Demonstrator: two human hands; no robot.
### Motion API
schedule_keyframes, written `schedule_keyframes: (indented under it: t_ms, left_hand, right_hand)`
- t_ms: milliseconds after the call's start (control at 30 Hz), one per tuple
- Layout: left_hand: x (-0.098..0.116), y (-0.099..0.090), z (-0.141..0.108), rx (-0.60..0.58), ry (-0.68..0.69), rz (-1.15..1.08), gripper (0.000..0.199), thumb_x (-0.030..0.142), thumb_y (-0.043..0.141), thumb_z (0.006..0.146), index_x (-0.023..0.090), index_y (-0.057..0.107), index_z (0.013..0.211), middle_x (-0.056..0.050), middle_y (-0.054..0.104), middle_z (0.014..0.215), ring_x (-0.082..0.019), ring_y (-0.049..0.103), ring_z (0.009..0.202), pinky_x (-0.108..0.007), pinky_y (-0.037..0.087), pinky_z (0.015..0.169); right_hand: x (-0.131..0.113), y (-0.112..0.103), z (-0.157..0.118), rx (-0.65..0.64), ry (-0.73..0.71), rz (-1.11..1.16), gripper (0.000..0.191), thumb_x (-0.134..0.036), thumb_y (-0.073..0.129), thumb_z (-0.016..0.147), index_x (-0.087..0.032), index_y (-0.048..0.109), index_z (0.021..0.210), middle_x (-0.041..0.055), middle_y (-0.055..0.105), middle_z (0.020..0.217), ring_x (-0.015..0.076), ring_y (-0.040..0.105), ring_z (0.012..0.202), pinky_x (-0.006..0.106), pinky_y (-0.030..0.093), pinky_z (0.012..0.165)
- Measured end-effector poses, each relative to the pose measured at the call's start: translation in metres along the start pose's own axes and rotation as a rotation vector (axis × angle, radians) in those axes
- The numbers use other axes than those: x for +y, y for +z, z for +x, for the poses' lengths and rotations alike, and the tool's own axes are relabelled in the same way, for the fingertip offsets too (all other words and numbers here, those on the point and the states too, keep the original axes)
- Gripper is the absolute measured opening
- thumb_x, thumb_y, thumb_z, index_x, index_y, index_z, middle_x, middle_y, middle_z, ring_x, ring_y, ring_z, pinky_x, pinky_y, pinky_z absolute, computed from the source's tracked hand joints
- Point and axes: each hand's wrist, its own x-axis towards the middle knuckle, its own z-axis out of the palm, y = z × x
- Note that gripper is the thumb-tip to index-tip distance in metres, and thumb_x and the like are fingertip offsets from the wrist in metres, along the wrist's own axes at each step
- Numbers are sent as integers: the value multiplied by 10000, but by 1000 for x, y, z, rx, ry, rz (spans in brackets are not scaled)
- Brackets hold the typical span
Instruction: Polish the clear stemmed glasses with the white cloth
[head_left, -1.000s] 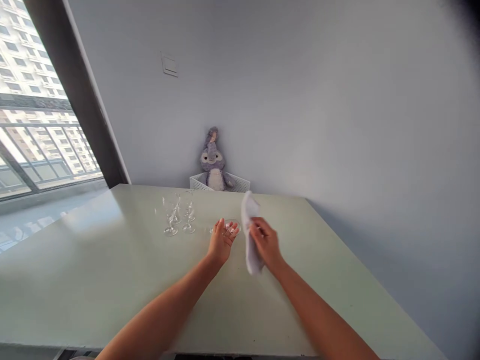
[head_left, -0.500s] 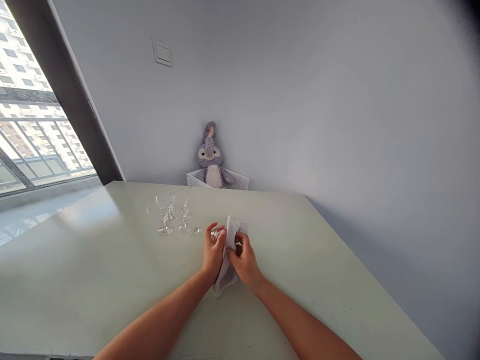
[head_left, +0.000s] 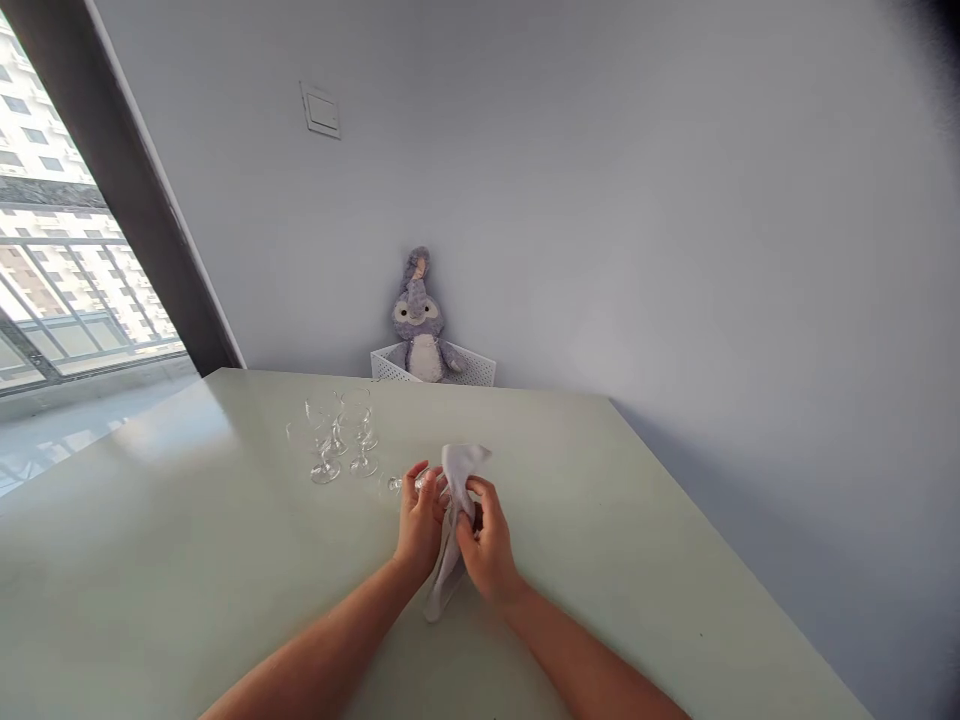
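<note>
My left hand (head_left: 421,512) is closed around a clear stemmed glass (head_left: 420,484), tipped on its side with the foot pointing left. A white cloth (head_left: 459,468) hangs between my two hands and covers part of the glass's bowl. With thumb and fingers, my right hand (head_left: 486,532) pinches this cloth at the bowl end; its fingertips are partly hidden by the fabric. Left of my hands, several clear stemmed glasses stand upright in a group, among them a front glass (head_left: 325,468) and one beside it (head_left: 364,465).
Everything stands on a pale green table (head_left: 600,560). Beyond its far edge, a purple plush rabbit (head_left: 424,340) sits in a white perforated basket (head_left: 477,370) against the wall. A window (head_left: 67,260) is at the left.
The cloth has shifted: its upper end now flops to the right and its lower part looks narrower. Both hands stay at the glass, slightly lower in view as the camera tilts.
</note>
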Motion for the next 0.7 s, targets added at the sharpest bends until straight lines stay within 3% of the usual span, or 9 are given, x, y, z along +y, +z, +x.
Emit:
schedule_keyframes:
  t_ms: [133, 400, 700]
  left_hand:
    - [1, -1, 0, -33, -32, 63, 329, 415, 558, 749, 248, 411, 992, 18, 583, 770, -118, 583, 667, -239, 438, 608]
    - [-3, -1, 4, -132, -125, 105, 356, 512, 525, 738, 236, 404, 930, 6, 572, 780, -122, 538, 619, -227, 405, 536]
    - [-15, -3, 2, -197, -172, 66, 326, 510, 479, 774, 244, 375, 933, 39, 516, 701, -92, 504, 565, -211, 390, 543]
  right_hand:
    - [-3, 5, -7, -131, -38, 24, 501, -108, 381, 794, -243, 365, 1276, 61, 471, 1254, 194, 455, 1139, 352, 393, 947]
    - [13, -5, -10, -282, 33, 66, 595, -154, 476, 774, -234, 320, 1342, 63, 485, 1274, 224, 468, 1148, 377, 434, 915]
    - [25, -13, -4, -204, -65, -76, 454, -230, 521, 780, -236, 465, 1230, 66, 551, 1180, 228, 511, 1076, 377, 404, 931]
